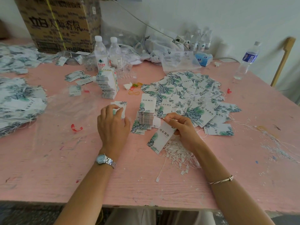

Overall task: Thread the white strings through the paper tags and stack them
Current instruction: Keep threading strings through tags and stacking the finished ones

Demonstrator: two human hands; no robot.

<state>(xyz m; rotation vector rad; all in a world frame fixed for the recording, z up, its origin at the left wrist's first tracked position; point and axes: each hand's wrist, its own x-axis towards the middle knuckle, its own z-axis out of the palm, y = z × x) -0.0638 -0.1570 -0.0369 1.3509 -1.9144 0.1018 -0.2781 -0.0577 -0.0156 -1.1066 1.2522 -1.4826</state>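
A: What is being held left of the tag stack (pixel 146 113)?
B: A small bundle of tags (pixel 121 106) is being gripped there by the left hand (pixel 113 124), fingers curled round it.
A: And right of the stack?
B: A single tag (pixel 162 138) is being pinched by the right hand (pixel 182 127); the white strings (pixel 177 154) are lying heaped there too.
A: What is being risked?
B: The strings are lying tangled, so several could be dragged out together; the stack is being crowded and could be toppled.
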